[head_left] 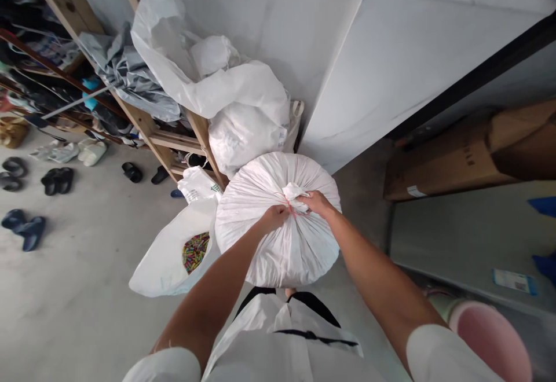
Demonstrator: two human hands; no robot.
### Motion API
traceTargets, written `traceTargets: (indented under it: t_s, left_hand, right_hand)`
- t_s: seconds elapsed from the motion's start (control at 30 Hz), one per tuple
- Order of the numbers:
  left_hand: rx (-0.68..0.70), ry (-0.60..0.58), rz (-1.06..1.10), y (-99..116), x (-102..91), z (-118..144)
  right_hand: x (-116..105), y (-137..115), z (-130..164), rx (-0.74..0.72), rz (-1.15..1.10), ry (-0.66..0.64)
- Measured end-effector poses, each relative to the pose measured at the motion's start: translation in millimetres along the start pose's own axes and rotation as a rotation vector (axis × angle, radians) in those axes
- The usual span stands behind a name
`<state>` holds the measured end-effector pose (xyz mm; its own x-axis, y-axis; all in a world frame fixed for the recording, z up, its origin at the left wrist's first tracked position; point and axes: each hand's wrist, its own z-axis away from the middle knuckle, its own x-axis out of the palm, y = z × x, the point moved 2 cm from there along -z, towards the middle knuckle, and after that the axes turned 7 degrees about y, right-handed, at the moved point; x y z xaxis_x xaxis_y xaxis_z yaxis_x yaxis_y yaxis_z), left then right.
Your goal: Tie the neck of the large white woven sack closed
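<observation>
A big, full white sack (252,214) stands on the floor in front of me, its mouth gathered into pleats. Red string (290,204) is wound around the gathered neck at the top. My left hand (276,217) is closed in a pinch at the left of the neck, at the string; its fingertips are partly hidden. From the right, my right hand (316,202) grips the bunched neck of the sack between thumb and fingers. Just left of it, an open white sack (163,254) shows many small multicoloured pieces (195,252) inside.
Behind stand a stuffed white plastic bag (247,133) and a wooden rack (156,133). Several shoes (57,180) lie on the floor at left. A white panel (373,63), cardboard box (438,165) and pink bucket (490,335) are on the right.
</observation>
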<state>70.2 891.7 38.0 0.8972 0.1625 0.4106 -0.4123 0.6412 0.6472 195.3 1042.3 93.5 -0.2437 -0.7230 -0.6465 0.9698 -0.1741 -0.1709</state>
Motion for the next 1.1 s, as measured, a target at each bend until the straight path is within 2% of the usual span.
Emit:
traceTargets:
  t_s: [0.1,0.17,0.23,0.33,0.47,0.5,0.57,0.6,0.63,0.67,0.7,0.73,0.83,0.87,0.93,1.03,1.1]
  left_hand:
    - [0.077,-0.019,-0.113,-1,-12.4,-3]
    - [0.166,0.049,-0.276,-2,-16.8,-7]
    - [0.194,0.158,-0.391,-4,-17.9,-13]
    - [0.098,0.303,-0.398,-8,-16.6,-21]
    - [0.121,0.290,-0.211,-10,-14.5,-27]
    - [0.135,0.276,-0.156,-9,-14.8,-27]
    - [0.158,0.268,-0.075,-9,-15.6,-29]
    - [0.172,0.265,-0.048,-8,-15.7,-30]
    - [0.187,0.261,-0.029,-8,-15.6,-31]
    - [0.200,0.260,-0.019,-7,-15.4,-32]
    - [0.206,0.261,-0.018,-7,-15.2,-33]
    - [0.205,0.259,-0.022,-6,-15.1,-33]
    - [0.186,0.222,-0.055,-3,-15.2,-34]
    - [0.178,0.207,-0.071,-1,-15.5,-35]
    - [0.161,0.184,-0.103,1,-16.4,-35]
    - [0.123,0.171,-0.140,6,-17.7,-35]
    - [0.094,0.167,-0.148,8,-18.3,-34]
  right_hand:
    - [-5,-11,2,0.016,-0.005,-0.053]
    - [-7,-16,3,0.043,-0.028,-0.090]
    - [-10,-19,3,0.019,0.008,-0.085]
    - [-10,-22,2,-0.068,0.185,0.020]
    - [0,-23,19,-0.124,0.200,0.193]
    - [4,-22,29,-0.147,0.183,0.279]
    - [13,-21,57,-0.318,0.239,0.532]
    - [19,-21,74,-0.494,0.288,0.682]
    - [28,-21,89,-0.681,0.341,0.734]
    - [37,-19,101,-0.788,0.387,0.704]
    - [46,-16,108,-0.797,0.452,0.644]
    - [54,-12,111,-0.715,0.528,0.580]
    - [66,-2,96,-0.260,0.736,0.380]
    - [67,-2,88,-0.173,0.773,0.329]
    - [65,-7,72,-0.137,0.805,0.299]
    - [59,-16,55,-0.169,0.809,0.319]
    - [54,-20,48,-0.148,0.772,0.260]
